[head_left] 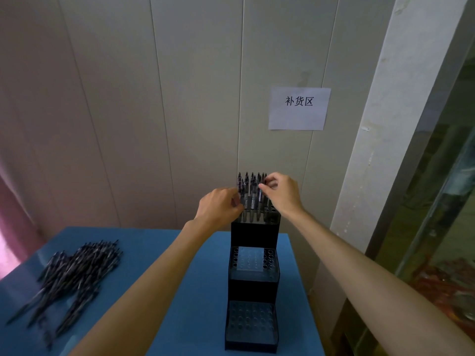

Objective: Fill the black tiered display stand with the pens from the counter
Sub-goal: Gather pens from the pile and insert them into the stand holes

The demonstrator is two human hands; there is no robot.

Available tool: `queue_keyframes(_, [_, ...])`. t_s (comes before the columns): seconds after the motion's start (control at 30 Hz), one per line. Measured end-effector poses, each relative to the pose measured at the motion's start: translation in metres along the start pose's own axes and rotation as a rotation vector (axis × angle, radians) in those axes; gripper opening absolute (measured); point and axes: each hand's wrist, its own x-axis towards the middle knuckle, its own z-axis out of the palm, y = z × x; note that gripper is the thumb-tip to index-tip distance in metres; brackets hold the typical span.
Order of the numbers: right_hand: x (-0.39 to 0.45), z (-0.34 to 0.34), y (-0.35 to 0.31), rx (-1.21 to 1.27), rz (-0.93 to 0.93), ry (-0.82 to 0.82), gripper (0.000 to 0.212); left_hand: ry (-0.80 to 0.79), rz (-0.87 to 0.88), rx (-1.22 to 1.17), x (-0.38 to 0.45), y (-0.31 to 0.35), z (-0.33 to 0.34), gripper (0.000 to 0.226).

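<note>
pale panelled wall, paper sign

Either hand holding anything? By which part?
Both: left hand grips pens mid-barrel in the stand's top tier; right hand pinches one near its top.

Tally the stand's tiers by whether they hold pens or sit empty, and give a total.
Tiers holding pens: 1, the top tier, where the left hand and right hand are working.
Empty tiers: 2, the middle tier and bottom tier.
Total: 3 tiers.
</note>
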Motion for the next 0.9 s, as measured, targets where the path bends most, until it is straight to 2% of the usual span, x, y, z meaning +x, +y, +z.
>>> queue_keyframes(0.13, [-0.008, 0.007, 0.007, -0.066, 0.045, -0.080, 0.020, 0.001, -0.010, 0.005, 0.000, 0.003, 0.000, 0.008])
queue_keyframes(0.57, [-0.020, 0.001, 0.011, -0.149, 0.036, -0.062, 0.021, -0.023, -0.062, 0.013, -0.005, 0.005, 0.002, 0.005])
queue_keyframes(0.7, [-0.032, 0.000, 0.006, -0.164, -0.051, -0.113, 0.008, -0.008, -0.094, 0.024, -0.015, 0.008, -0.001, 0.008])
queue_keyframes(0.9, [-0.054, 0.020, -0.016, -0.183, -0.218, -0.285, 0.005, 0.045, -0.175, 0.058, -0.049, -0.012, -0.014, 0.020])
